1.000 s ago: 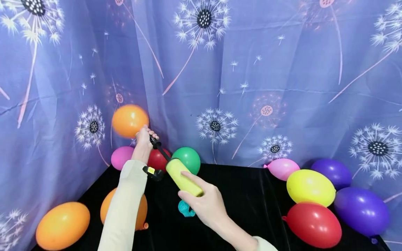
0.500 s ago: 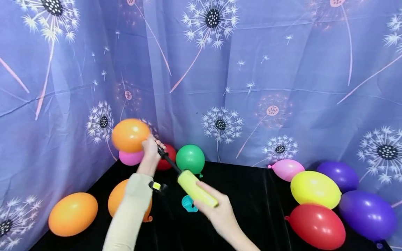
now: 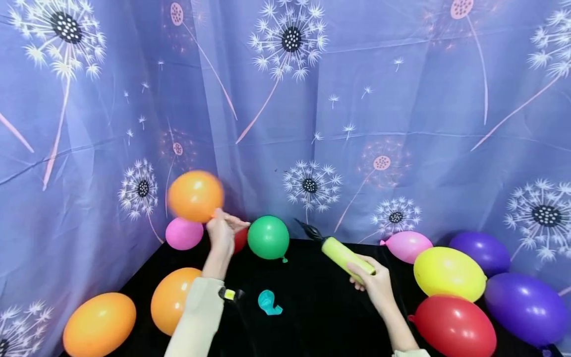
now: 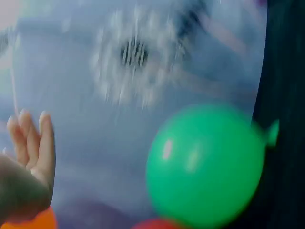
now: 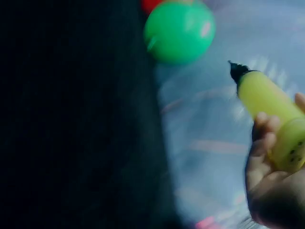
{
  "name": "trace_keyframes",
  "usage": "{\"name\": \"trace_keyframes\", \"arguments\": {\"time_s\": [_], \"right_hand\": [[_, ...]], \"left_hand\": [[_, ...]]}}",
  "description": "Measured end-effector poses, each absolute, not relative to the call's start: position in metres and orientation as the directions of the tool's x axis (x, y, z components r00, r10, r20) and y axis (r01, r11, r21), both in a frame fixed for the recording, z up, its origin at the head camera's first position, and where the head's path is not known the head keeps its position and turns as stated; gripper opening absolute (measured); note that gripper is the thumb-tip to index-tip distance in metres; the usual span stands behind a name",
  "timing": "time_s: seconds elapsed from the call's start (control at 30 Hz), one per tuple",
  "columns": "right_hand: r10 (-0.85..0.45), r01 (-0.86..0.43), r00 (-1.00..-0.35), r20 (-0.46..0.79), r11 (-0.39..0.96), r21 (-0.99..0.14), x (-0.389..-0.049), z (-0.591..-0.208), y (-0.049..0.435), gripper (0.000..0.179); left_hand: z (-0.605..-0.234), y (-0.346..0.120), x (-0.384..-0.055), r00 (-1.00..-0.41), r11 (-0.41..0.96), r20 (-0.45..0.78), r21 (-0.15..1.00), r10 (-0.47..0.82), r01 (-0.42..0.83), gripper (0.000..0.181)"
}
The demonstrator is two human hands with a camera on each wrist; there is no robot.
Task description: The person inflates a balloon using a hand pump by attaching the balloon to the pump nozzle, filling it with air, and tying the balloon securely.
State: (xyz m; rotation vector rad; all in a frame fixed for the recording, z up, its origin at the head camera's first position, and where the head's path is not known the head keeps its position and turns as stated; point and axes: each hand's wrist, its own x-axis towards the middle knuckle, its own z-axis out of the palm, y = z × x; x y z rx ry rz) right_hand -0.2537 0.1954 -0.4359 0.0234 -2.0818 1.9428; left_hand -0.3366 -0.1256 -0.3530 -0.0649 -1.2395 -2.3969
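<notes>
My left hand [image 3: 222, 233] pinches the neck of an inflated orange balloon [image 3: 196, 196], held up before the curtain at the back left corner. Its other fingers stretch out to the right, and they show at the left edge of the left wrist view [image 4: 35, 148]. With my right hand [image 3: 376, 280] I grip a yellow-green balloon pump [image 3: 343, 255] by its barrel, its black nozzle end [image 3: 311, 230] pointing up and left. Wide space separates the nozzle from the orange balloon. Between the hands, a limp teal balloon [image 3: 267, 302] lies on the black cloth.
Green [image 3: 268, 238], red [image 3: 241, 239] and pink [image 3: 184, 234] balloons sit along the back left. Two more orange balloons [image 3: 100, 325] rest at the front left. On the right cluster pink, yellow [image 3: 448, 273], red [image 3: 455, 325] and purple balloons. A dandelion-print curtain [image 3: 267, 124] stands behind.
The pump's nozzle has come away from the orange balloon's neck. My right hand has carried the pump to the right, while my left hand keeps the balloon, now slightly lower.
</notes>
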Motion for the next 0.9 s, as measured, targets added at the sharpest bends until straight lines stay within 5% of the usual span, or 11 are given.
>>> {"name": "trace_keyframes", "arguments": {"time_s": [0.13,0.3,0.5,0.63,0.77,0.9], "right_hand": [[0.2,-0.02,-0.979,0.05,0.15,-0.988,-0.266,-0.464,0.226,0.048],[0.2,0.14,-0.975,-0.095,0.225,-0.964,-0.269,-0.478,0.242,0.048],[0.181,0.076,-0.983,0.032,0.557,-0.827,-0.27,-0.471,0.249,0.046],[0.174,0.009,-0.975,0.136,0.647,-0.762,-0.272,-0.464,0.247,0.05],[0.25,-0.071,-0.925,0.285,0.624,-0.778,-0.263,-0.442,0.228,0.045],[0.283,-0.305,-0.852,0.441,0.417,-0.856,-0.251,-0.401,0.178,0.029]], "left_hand": [[-0.353,-0.09,-0.321,-0.945,-0.499,0.319,0.808,-0.075,0.312,0.055],[-0.352,-0.053,-0.307,-0.924,-0.584,0.369,0.773,0.1,0.246,0.049],[-0.352,-0.034,-0.299,-0.878,-0.709,0.39,0.7,0.279,0.086,0.05],[-0.354,-0.031,-0.297,-0.833,-0.743,0.395,0.668,0.387,-0.028,0.055],[-0.354,-0.026,-0.294,-0.816,-0.745,0.385,0.662,0.43,-0.081,0.058],[-0.356,-0.015,-0.29,-0.829,-0.72,0.369,0.692,0.419,-0.056,0.056]]}}
